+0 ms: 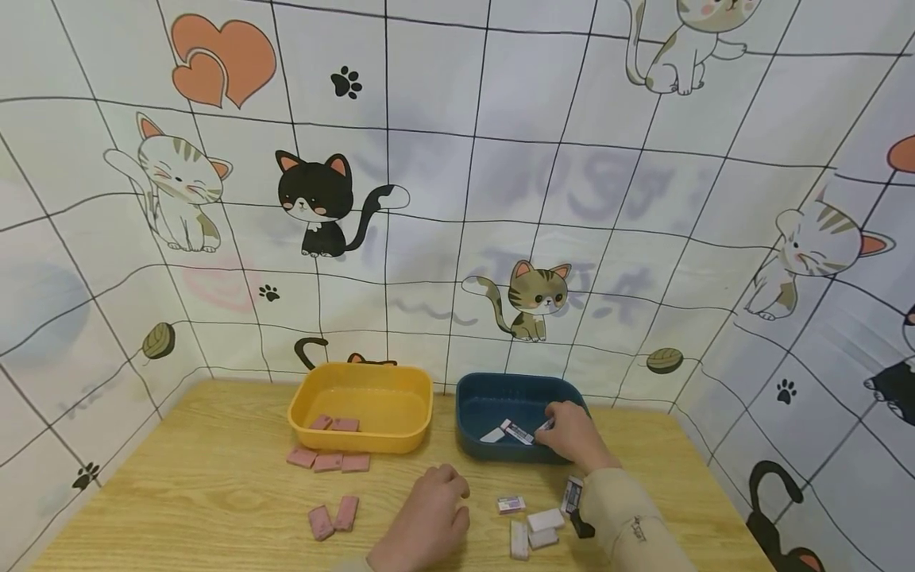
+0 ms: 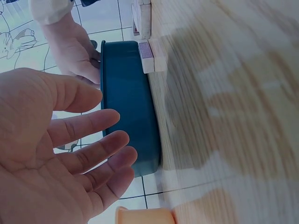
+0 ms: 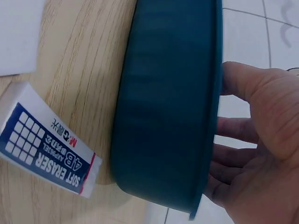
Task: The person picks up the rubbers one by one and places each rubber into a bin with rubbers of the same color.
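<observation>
My right hand (image 1: 575, 435) reaches over the rim into the dark blue basin (image 1: 522, 453), where its fingertips pinch an eraser (image 1: 546, 425) in a printed sleeve. In the right wrist view the basin wall hides the fingertips. Two more white erasers, one of them a sleeved eraser (image 1: 518, 432), lie on the basin floor. My left hand (image 1: 432, 512) hovers over the table in front of the basins, fingers relaxed and holding nothing. A sleeved soft eraser (image 3: 51, 144) lies near my right forearm. Several white erasers (image 1: 546, 520) and a small purple-labelled eraser (image 1: 511, 504) lie between the hands.
To the left stands a yellow basin (image 1: 411, 441) with pink erasers (image 1: 345, 425) inside. More pink blocks (image 1: 328, 462) lie in front of it, and a pair (image 1: 346, 513) sits nearer on the wooden table (image 1: 214, 477). A cat-patterned cloth (image 1: 429, 199) hangs behind.
</observation>
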`<state>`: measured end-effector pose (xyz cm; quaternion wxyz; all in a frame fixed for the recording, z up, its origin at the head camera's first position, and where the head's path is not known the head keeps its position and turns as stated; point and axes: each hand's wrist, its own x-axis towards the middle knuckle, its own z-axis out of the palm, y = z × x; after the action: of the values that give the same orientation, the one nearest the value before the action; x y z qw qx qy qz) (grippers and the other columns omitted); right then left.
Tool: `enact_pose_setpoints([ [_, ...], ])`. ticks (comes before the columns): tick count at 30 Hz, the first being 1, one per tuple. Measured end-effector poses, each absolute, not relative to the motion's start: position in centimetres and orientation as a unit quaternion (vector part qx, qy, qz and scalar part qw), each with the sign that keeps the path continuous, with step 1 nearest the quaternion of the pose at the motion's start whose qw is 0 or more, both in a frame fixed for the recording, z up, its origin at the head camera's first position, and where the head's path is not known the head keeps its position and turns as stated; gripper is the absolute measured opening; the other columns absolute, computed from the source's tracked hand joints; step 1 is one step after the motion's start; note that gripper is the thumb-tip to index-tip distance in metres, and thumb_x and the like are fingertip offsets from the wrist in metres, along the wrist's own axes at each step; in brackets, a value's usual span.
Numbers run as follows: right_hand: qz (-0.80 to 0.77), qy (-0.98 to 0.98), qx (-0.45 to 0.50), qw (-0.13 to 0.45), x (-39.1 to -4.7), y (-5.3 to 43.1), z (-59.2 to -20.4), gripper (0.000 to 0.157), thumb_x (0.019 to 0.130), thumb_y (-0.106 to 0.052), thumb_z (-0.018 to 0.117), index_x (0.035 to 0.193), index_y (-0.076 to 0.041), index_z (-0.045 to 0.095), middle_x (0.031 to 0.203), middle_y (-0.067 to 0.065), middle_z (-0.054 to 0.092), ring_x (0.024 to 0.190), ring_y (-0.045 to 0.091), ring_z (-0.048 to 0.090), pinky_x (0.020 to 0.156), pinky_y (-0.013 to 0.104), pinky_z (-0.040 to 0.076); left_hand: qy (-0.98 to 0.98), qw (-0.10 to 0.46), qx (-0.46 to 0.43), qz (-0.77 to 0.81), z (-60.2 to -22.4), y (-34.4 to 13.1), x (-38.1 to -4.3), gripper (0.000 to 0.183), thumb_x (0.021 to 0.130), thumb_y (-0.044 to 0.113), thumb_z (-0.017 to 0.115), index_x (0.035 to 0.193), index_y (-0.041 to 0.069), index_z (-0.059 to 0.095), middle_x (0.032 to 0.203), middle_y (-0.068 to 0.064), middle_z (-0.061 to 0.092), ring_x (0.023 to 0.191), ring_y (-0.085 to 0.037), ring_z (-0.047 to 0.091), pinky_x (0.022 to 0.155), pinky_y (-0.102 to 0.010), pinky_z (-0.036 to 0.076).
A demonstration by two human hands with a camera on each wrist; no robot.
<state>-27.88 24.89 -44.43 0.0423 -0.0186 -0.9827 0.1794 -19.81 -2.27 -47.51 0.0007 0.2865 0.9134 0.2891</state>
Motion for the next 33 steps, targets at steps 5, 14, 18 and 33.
enact_pose_setpoints([
  [5, 0.195, -0.980, -0.030, 0.007, -28.5, 24.9, -44.9, 0.038, 0.083, -0.015, 0.080, 0.111, 0.008, 0.069, 0.100, 0.017, 0.071, 0.087, 0.026, 0.067, 0.082, 0.048, 0.057, 0.913, 0.016, 0.284, 0.292, -47.6, -2.2, -19.8, 0.014, 0.093, 0.013, 0.069, 0.105, 0.008, 0.074, 0.104, 0.002, 0.061, 0.092, -0.012, 0.052, 0.088, -0.036, 0.052],
  [14, 0.167, -0.985, -0.038, -0.016, -29.4, 24.7, -45.2, 0.027, 0.084, -0.017, 0.082, 0.099, 0.003, 0.071, 0.097, 0.016, 0.070, 0.088, 0.028, 0.065, 0.082, 0.049, 0.056, 0.913, 0.010, 0.285, 0.293, -47.5, -2.3, -19.6, 0.012, 0.092, 0.012, 0.069, 0.102, 0.008, 0.074, 0.102, 0.004, 0.061, 0.092, -0.012, 0.052, 0.088, -0.036, 0.051],
  [18, 0.180, -0.983, -0.040, 0.002, -29.5, 24.8, -45.2, 0.025, 0.086, -0.013, 0.077, 0.103, 0.005, 0.071, 0.103, 0.019, 0.071, 0.088, 0.029, 0.066, 0.084, 0.050, 0.056, 0.913, 0.012, 0.284, 0.292, -47.5, -2.6, -19.8, 0.013, 0.093, 0.013, 0.069, 0.104, 0.009, 0.074, 0.104, 0.003, 0.062, 0.092, -0.012, 0.052, 0.087, -0.036, 0.052],
  [33, 0.225, -0.971, 0.013, 0.084, -26.6, 23.6, -44.7, 0.033, 0.094, -0.010, 0.068, 0.124, 0.005, 0.067, 0.132, 0.028, 0.061, 0.125, 0.047, 0.057, 0.102, 0.059, 0.047, 0.914, -0.024, 0.284, 0.288, -47.8, -4.3, -19.7, 0.013, 0.092, 0.011, 0.069, 0.103, 0.006, 0.074, 0.101, 0.001, 0.061, 0.089, -0.013, 0.053, 0.081, -0.037, 0.051],
])
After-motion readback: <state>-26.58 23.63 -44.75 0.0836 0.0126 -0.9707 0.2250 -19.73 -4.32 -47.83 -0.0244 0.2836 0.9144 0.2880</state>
